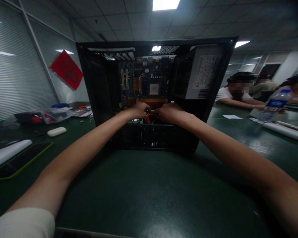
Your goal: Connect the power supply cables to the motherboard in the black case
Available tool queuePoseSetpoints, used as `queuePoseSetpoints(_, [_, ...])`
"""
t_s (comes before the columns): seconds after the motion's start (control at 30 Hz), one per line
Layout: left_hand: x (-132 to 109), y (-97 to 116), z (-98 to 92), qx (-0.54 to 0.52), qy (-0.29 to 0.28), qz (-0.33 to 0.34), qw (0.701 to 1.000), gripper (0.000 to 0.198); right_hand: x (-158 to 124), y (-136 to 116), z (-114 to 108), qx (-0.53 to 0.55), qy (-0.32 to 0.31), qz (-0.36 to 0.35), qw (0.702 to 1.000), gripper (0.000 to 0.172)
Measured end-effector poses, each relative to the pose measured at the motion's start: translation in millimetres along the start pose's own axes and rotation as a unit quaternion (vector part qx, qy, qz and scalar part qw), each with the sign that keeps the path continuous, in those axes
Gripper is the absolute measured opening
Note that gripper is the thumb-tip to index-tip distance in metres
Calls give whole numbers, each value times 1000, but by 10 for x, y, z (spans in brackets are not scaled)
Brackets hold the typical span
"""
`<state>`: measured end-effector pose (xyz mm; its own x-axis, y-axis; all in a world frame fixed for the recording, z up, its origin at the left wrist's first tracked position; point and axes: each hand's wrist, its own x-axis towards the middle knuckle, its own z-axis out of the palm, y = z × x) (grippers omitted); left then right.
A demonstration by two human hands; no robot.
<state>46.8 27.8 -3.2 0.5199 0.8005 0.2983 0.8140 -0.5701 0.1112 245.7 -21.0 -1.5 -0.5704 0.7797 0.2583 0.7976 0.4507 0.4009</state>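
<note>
An open black computer case (154,138) stands on the table with its inside facing me. Both my hands reach into its lower part, close together. My left hand (139,110) is closed, fingers curled, just below the orange memory slots (152,101) of the motherboard (145,74). To its right, my right hand (171,113) is closed too, its fingertips pointing at the left one. Between and under them lies a bundle of coloured cables (151,118). What the fingers pinch is hidden. A grey power supply (205,72) sits at the case's upper right.
On the green table (139,185) at left lie a phone with a green edge (22,160), a white case (56,131) and a plastic bag (43,115). A water bottle (273,107) stands at right, near a seated person (240,91).
</note>
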Motion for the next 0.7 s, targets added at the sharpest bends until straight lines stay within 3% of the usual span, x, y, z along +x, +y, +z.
queuePoseSetpoints(0.7, [-84,124,-53,49,7,-23,999,36,19,12,11,1,-4,-1,1000,46])
